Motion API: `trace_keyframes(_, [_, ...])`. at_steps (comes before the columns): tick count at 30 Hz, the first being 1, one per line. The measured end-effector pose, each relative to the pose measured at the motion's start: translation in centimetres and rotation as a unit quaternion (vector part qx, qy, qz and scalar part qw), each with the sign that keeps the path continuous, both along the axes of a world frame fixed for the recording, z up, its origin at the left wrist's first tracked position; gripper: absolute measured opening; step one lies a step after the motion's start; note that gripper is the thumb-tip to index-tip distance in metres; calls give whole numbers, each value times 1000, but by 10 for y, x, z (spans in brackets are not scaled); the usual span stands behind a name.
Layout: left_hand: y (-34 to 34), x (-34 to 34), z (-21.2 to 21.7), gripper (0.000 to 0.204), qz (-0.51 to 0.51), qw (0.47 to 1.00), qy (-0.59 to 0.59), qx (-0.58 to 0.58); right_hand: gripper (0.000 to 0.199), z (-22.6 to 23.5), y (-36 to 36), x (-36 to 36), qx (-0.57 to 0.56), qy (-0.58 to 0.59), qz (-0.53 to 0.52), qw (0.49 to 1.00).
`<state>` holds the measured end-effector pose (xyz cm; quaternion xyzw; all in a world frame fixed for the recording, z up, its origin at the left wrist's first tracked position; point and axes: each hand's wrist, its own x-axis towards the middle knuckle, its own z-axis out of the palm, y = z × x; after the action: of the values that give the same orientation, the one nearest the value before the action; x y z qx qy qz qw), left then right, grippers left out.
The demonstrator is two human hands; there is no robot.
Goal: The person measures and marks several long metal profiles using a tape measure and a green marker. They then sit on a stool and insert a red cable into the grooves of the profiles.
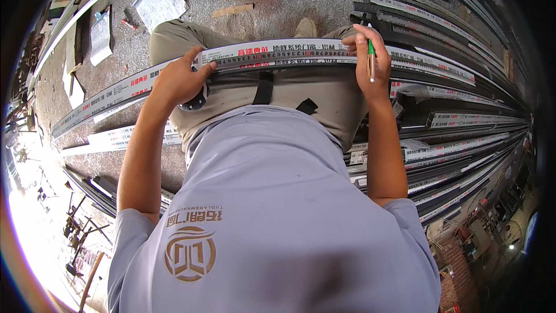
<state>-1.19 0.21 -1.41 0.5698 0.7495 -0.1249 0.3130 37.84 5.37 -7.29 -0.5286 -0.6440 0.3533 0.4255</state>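
Note:
A long aluminium profile (295,47) with white printed film lies across my lap, its left end reaching far out to the left. My left hand (176,81) is closed on it, thumb and forefinger on the upper face and the other fingers hidden. Just below that hand shows a round dark case (198,99), which looks like a tape measure. A narrow strip with number marks (278,57) runs along the profile between my hands. My right hand (370,61) holds a white and green pen (371,52) upright against the fingers, its fingertips at the profile's far edge.
Many film-wrapped profiles (463,120) are stacked on the right, several more (119,138) lie at left. On the floor ahead are a white paper sheet (160,3), a clipboard (101,32) and a flat wooden strip (233,10). My crossed legs (231,90) are under the profile.

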Motion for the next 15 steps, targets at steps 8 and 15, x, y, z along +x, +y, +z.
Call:
trace_keyframes(8, [20,-15,20,74,-75,994,-77,-35,20,20,28,8,68,-90,28,993])
trace_keyframes(15, [28,-11,31,34,-92,951,-272,-114,24,52,39,-3,198,-165,14,966])
